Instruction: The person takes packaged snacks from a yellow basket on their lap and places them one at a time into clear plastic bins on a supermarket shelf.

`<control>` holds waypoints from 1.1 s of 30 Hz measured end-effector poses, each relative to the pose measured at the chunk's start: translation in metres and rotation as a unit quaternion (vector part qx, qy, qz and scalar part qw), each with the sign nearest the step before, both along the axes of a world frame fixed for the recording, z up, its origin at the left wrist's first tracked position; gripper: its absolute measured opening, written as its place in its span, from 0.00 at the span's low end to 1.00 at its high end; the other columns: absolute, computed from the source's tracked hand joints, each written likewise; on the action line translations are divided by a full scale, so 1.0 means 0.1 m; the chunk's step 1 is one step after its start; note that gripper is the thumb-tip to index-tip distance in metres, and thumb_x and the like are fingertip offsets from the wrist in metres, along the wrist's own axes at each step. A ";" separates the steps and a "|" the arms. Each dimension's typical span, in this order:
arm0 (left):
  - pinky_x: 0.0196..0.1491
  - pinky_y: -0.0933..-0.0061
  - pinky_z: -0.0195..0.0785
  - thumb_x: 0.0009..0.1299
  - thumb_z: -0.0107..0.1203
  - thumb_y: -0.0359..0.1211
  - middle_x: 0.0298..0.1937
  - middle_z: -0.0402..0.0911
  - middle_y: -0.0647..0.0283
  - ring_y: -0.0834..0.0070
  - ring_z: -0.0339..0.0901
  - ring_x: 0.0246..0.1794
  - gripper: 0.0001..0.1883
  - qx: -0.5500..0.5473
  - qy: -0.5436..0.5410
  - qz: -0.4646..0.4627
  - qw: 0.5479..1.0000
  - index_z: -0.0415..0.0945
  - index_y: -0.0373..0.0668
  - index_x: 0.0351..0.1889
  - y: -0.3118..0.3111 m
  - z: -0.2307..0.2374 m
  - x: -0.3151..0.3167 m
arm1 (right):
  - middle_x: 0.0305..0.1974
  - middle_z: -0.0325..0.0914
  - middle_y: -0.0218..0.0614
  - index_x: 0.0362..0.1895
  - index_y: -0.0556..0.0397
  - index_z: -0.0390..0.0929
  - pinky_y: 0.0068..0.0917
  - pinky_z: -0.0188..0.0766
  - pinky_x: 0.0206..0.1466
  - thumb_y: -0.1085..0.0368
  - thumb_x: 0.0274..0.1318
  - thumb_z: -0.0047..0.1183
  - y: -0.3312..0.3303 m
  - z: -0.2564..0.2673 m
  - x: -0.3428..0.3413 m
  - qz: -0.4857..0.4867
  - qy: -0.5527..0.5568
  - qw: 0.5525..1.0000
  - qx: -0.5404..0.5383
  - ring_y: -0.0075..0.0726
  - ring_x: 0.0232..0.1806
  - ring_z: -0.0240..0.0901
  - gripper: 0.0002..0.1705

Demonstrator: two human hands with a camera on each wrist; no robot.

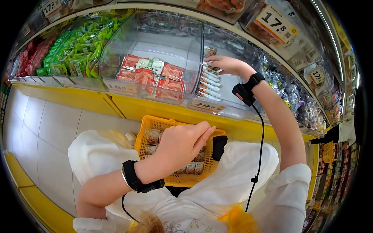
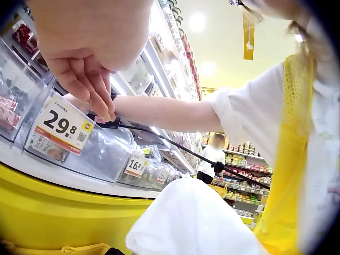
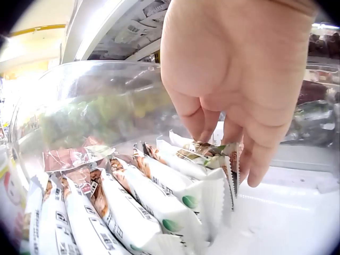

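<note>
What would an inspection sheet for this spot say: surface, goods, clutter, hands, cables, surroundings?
Surface: clear bin, white floor partly bare.
Goods: white packets in a leaning row; yellow basket below, holding small packs.
Clutter: nothing seen loose on the visible floor tiles.
Right hand: pinches a packet at the row's end.
Left hand: above the basket, fingers bent, no item visible.
Cables: black cable hangs from the right wrist, another from the left.
Surroundings: red packages in the neighbouring bin; person in background.
</note>
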State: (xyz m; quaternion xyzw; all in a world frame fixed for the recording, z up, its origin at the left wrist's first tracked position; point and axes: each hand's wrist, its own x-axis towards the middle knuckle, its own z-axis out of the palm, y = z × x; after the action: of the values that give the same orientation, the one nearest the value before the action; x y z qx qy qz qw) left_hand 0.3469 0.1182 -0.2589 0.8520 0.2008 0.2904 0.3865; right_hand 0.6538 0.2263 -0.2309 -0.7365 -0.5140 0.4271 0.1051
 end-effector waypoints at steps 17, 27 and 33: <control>0.28 0.64 0.70 0.75 0.48 0.36 0.22 0.81 0.63 0.62 0.80 0.24 0.10 0.029 0.007 0.016 0.999 0.74 0.43 0.32 0.00 -0.07 0.02 | 0.69 0.61 0.39 0.69 0.40 0.65 0.42 0.53 0.68 0.31 0.67 0.32 0.01 -0.10 0.04 -0.003 -0.056 0.998 0.031 0.40 0.71 0.53 0.38; 0.28 0.59 0.70 0.73 0.51 0.37 0.23 0.81 0.60 0.56 0.79 0.24 0.11 0.063 0.060 0.013 0.996 0.76 0.43 0.30 -0.05 -0.23 0.03 | 0.45 0.81 0.43 0.56 0.49 0.76 0.34 0.72 0.51 0.52 0.61 0.54 -0.29 0.06 -0.10 0.094 -0.139 0.915 0.367 0.43 0.47 0.77 0.23; 0.28 0.59 0.72 0.71 0.52 0.36 0.22 0.82 0.62 0.56 0.79 0.23 0.10 0.038 0.137 -0.035 0.989 0.77 0.43 0.29 -0.18 -0.60 0.10 | 0.49 0.79 0.44 0.52 0.52 0.77 0.36 0.71 0.54 0.65 0.59 0.54 -0.86 0.23 -0.45 0.090 -0.131 0.840 0.519 0.45 0.51 0.75 0.17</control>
State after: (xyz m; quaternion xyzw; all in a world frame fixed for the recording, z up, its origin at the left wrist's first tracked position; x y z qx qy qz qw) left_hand 0.3565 0.1004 -0.3187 0.9044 0.2106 0.1649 0.3325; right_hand 0.6085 0.1400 -0.2077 -0.5737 -0.7331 0.0047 0.3653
